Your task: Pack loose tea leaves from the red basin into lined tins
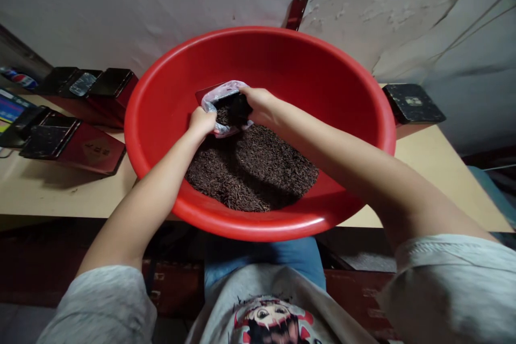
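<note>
A wide red basin (258, 231) holds a heap of dark, dry loose tea leaves (262, 172). Over the heap, a clear plastic bag (231, 86) lines what looks like a reddish tin (205, 94), tilted inside the basin. My left hand (202, 121) is closed on the near left side of the bag's rim. My right hand (260, 105) grips a black scoop-like container (237, 108) at the bag's mouth. Dark leaves show within the opening. The fingertips of my right hand are partly hidden, and the tin is mostly covered by the bag.
Several dark red tins with black lids (52, 137) stand left of the basin on the pale table (451, 188). Another black-lidded tin (413, 103) is at the right. Behind the basin rises a wall (161, 5) with peeling paint.
</note>
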`<state>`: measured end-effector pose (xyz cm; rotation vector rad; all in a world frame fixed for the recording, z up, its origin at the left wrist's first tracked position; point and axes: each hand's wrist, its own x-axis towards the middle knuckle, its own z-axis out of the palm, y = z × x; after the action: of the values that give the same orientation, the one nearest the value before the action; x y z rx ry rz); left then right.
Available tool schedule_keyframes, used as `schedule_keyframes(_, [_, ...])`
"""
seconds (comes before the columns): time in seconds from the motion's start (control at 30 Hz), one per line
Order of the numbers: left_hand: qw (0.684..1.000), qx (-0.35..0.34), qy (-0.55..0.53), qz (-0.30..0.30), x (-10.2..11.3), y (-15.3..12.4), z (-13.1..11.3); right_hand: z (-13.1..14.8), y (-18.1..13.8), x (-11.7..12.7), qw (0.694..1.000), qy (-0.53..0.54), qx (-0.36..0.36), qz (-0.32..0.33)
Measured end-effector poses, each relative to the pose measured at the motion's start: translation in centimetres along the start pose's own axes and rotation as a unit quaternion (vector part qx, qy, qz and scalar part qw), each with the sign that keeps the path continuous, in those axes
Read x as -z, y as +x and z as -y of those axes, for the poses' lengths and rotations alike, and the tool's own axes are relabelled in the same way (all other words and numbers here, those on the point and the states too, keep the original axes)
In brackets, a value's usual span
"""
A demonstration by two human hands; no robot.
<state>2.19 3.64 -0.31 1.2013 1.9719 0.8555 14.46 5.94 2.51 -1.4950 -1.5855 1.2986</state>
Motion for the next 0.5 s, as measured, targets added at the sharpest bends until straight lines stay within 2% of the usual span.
schedule_keyframes(0.07, [1.000, 0.003, 0.000, 0.000, 0.2, 0.0, -0.2, 0.9, 0.6, -0.8, 0.995, 0.095, -0.035, 0.006])
schedule_keyframes(0.1, [1.000, 0.008, 0.001, -0.003, 0.3, -0.1, -0.3, 1.3, 0.7, -1.1, 0.993, 0.110, -0.038, 0.015])
schedule_keyframes(0.17, [1.000, 0.026, -0.002, -0.012, 0.6, -0.2, -0.6, 2.1, 0.5, -1.1, 0.998, 0.061, -0.017, 0.026])
schedule_keyframes(0.27, [0.998, 0.060, -0.033, -0.018, 1.0, -0.3, -1.4, 3.0, -0.3, 0.4, 0.997, -0.071, 0.021, 0.022])
schedule_keyframes(0.33, [0.996, 0.081, -0.044, -0.014, 1.5, -0.2, -2.1, 2.8, -0.7, 1.9, 0.988, -0.138, 0.069, -0.014])
schedule_keyframes(0.4, [0.994, 0.104, -0.041, 0.005, 2.2, 0.1, -2.9, 2.0, -0.8, 3.4, 0.974, -0.179, 0.110, -0.079])
schedule_keyframes(0.47, [0.992, 0.119, -0.030, 0.032, 3.3, 0.3, -3.9, 1.0, -0.5, 4.3, 0.966, -0.201, 0.104, -0.122])
schedule_keyframes(0.5, [0.992, 0.118, -0.026, 0.046, 4.0, 0.4, -4.4, 0.6, -0.4, 4.6, 0.968, -0.205, 0.092, -0.115])
